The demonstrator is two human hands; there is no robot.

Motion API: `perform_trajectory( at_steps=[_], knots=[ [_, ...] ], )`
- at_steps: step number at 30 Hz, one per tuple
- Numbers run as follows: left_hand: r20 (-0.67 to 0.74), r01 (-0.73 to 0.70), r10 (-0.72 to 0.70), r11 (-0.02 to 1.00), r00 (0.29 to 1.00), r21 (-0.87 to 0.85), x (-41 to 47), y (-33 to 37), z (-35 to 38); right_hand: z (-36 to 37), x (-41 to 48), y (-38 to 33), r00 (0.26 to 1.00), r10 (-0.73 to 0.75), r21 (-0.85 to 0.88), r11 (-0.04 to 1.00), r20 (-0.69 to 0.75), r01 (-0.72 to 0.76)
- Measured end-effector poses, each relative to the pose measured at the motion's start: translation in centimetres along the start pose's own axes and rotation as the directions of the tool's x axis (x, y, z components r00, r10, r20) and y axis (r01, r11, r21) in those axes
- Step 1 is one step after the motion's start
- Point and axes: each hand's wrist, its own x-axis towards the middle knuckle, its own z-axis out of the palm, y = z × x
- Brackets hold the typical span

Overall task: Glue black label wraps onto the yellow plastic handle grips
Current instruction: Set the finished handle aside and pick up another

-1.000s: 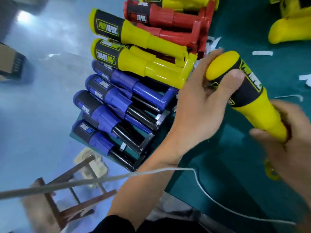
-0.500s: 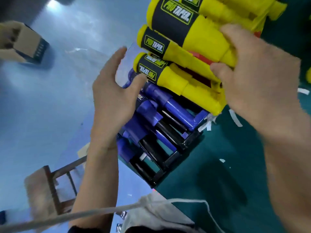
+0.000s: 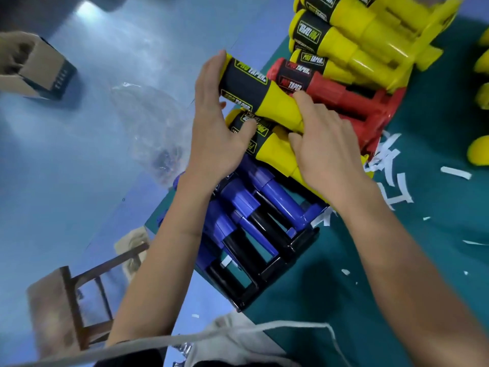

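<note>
A yellow handle grip (image 3: 281, 108) with a black label wrap (image 3: 244, 82) lies across the stack at the green mat's left edge, on top of another labelled yellow grip (image 3: 275, 152). My right hand (image 3: 326, 149) holds its yellow shaft between forefinger and thumb. My left hand (image 3: 215, 128) stands flat against its wrapped end, fingers straight, thumb resting on the lower grip's label.
Red grips (image 3: 333, 94) and more labelled yellow grips (image 3: 370, 35) lie behind; blue grips (image 3: 267, 192) on black frames lie in front. Plain yellow grips (image 3: 479, 152) sit at the right edge. White paper strips (image 3: 397, 189) litter the green mat (image 3: 344, 287). A wooden stool (image 3: 76, 295) stands below left.
My right hand has brought the yellow grip down onto the stack. My left hand, which hovered beside the pile, now presses against the grip's wrapped end.
</note>
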Motion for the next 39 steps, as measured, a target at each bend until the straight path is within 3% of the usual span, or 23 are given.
perform_trajectory(
  at_steps=[4,10,14,18,23,26,29,32,35,37,39],
  knots=[
    [-0.014,0.027,-0.026,0.999,1.000,0.033,-0.6,0.2,-0.1,-0.5,-1.1,0.1,1.000,-0.021,0.064,0.998,-0.012,0.022],
    [-0.115,0.069,-0.042,0.968,0.993,0.240,-2.6,1.5,-0.1,-2.0,-7.4,2.5,0.988,0.103,0.192,0.978,-0.112,-0.080],
    [-0.147,0.134,-0.110,0.977,0.983,0.168,-3.1,2.7,-0.4,-1.6,-12.7,5.6,0.960,0.262,0.318,0.922,-0.098,-0.220],
    [-0.192,0.026,0.029,0.961,0.981,0.276,-4.0,4.9,0.0,-1.1,-17.5,9.1,0.901,0.407,0.371,0.868,-0.151,-0.330],
    [0.003,-0.252,0.257,0.948,0.967,0.191,-8.0,9.3,3.8,0.1,-21.8,12.7,0.839,0.535,0.399,0.794,-0.102,-0.458],
    [0.142,-0.336,0.323,0.939,0.936,0.080,-11.7,11.5,7.3,0.6,-24.0,14.4,0.798,0.594,0.397,0.759,-0.097,-0.517],
    [0.338,-0.295,0.300,0.953,0.892,-0.067,-15.1,13.0,10.6,0.7,-26.2,15.6,0.786,0.607,0.365,0.761,-0.113,-0.536],
    [0.553,-0.091,0.139,0.989,0.822,-0.115,-17.0,14.0,13.5,-0.3,-28.2,16.6,0.774,0.611,0.378,0.764,-0.164,-0.523],
    [0.660,0.066,0.013,0.993,0.751,-0.094,-17.7,14.2,16.7,-2.8,-30.2,17.7,0.613,0.755,0.368,0.652,-0.235,-0.663],
    [0.680,0.039,0.011,0.998,0.733,-0.058,-17.5,14.3,19.0,-4.9,-31.4,18.8,0.502,0.799,0.362,0.599,-0.333,-0.714],
    [0.685,-0.019,0.040,0.999,0.727,-0.039,-16.9,14.5,21.5,-7.1,-32.4,20.3,0.440,0.812,0.317,0.563,-0.384,-0.763]
  ],
)
